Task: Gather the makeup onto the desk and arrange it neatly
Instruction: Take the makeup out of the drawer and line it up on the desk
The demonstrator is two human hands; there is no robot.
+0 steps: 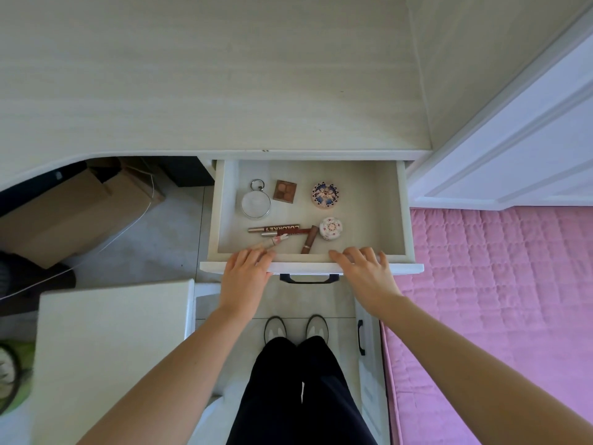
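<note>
The desk drawer point(369, 194) stands pulled out under the pale wooden desk top point(205, 75). Inside lie a round clear compact with a ring point(255, 203), a brown square eyeshadow palette point(284, 191), a patterned blue-and-pink round case point(325, 194), a white floral round case point(330, 228), thin brown tubes point(274, 228) and a brown lipstick point(309, 240). My left hand point(245, 274) rests on the drawer's front edge, fingers spread, holding nothing. My right hand point(365, 273) rests on the same edge to the right, also holding nothing.
A dark drawer handle point(309, 279) sits between my hands. A white stool or box point(109, 348) stands at my left. Cardboard boxes point(73, 207) lie under the desk. A pink quilted bed point(500, 300) is on the right, beside a white door point(519, 139).
</note>
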